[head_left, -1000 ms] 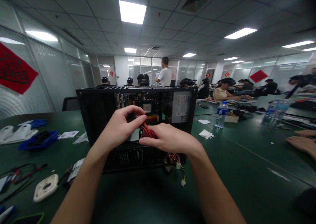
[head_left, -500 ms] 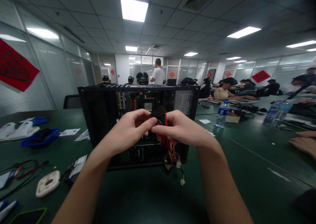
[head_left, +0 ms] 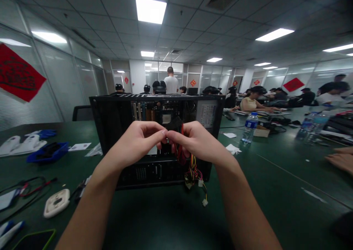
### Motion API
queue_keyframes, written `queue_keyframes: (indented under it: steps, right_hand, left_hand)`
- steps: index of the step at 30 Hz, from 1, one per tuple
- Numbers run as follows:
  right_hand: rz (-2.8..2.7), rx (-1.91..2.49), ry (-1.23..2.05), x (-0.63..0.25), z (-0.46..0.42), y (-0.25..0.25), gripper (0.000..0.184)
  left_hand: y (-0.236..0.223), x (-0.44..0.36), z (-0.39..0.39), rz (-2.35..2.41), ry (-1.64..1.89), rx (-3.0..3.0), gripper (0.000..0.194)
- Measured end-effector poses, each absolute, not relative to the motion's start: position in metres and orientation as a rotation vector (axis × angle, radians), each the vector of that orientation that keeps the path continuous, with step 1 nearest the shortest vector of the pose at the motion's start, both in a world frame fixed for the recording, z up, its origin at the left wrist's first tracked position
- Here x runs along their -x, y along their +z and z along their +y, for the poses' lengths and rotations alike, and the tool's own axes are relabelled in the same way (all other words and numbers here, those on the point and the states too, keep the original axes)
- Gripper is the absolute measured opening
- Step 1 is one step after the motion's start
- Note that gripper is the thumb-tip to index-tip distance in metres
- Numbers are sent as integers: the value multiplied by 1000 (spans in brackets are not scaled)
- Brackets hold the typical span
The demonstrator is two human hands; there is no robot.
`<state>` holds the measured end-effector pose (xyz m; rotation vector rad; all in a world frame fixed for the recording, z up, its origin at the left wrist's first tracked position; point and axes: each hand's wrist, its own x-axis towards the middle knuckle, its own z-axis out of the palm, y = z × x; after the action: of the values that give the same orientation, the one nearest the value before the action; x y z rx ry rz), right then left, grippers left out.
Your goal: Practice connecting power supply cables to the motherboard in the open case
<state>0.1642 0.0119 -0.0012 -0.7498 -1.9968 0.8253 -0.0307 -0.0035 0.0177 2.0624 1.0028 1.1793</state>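
Observation:
An open black computer case (head_left: 110, 127) stands in front of me, its motherboard (head_left: 174, 106) showing inside. Before the opening, my right hand (head_left: 199, 141) is closed around a bundle of power cables (head_left: 192, 169), red, yellow and black, whose white plugs hang down to the table. My left hand (head_left: 140, 141) is closed in a pinch, its thumb tip against the right thumb. What lies between those left fingertips is too small and hidden to name. Above the thumbs, a dark part of the bundle (head_left: 175, 123) shows between both hands.
On the left lie a blue tray (head_left: 47, 153), white slippers (head_left: 23, 145), loose cables and a pale square object (head_left: 57, 203). A water bottle (head_left: 250, 128) stands to the right. Another person's hand (head_left: 340, 160) rests at the right edge. People sit beyond.
My left fingertips have shifted slightly left and down from the dark part of the bundle, and the thumbs now meet tip to tip. The cables stay in my right hand.

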Motion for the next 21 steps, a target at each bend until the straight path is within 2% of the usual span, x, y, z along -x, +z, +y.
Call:
queue_keyframes:
  steps: [5, 11, 21]
  right_hand:
    - [-1924, 797, 808, -167, 18, -1, 57]
    - [-1778, 682, 772, -165, 26, -4, 39]
    - [-1810, 660, 799, -168, 27, -2, 37]
  left_hand:
    - [20, 33, -4, 993, 1239, -2002, 27]
    - [11, 35, 10, 996, 1403, -1833, 29]
    - [7, 25, 11, 920, 1440, -1847, 29]
